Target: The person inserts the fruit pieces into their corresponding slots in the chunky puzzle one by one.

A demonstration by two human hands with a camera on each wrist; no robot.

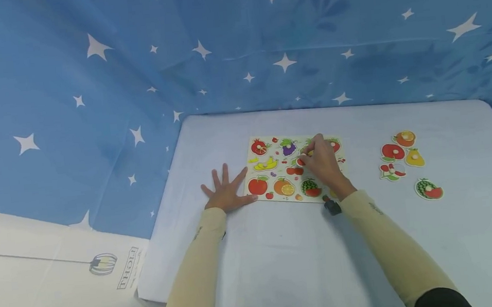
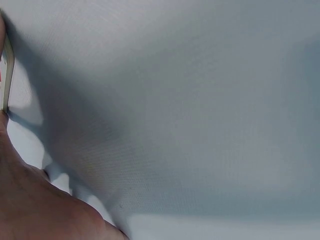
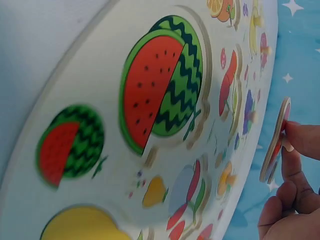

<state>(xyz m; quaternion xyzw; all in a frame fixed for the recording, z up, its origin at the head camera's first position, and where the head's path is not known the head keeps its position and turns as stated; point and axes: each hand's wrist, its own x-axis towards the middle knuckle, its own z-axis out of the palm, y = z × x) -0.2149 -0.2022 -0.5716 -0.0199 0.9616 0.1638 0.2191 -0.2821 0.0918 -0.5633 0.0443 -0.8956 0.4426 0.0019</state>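
Note:
A cream fruit puzzle board (image 1: 251, 173) lies on the table. Beside its left edge my left hand (image 1: 225, 193) rests on the cloth with fingers spread, the thumb by the near left corner. Over the right half of the board my right hand (image 1: 323, 164) pinches a fruit puzzle piece (image 3: 275, 142) by its knob. That piece stands nearly edge-on in the right wrist view, so which fruit it bears is hard to tell. The watermelon hollow (image 3: 155, 90) holds only its printed picture, while knobbed grapes (image 3: 248, 112) and bananas (image 3: 253, 35) sit in the board.
Right of the board lie several loose pieces: an orange (image 1: 405, 138), a red round fruit slice (image 1: 393, 152), a yellow pear (image 1: 415, 157), a red-and-white piece (image 1: 391, 171) and a watermelon (image 1: 429, 189). A blue star-patterned curtain (image 1: 236, 37) hangs behind the white-covered table (image 1: 281, 253).

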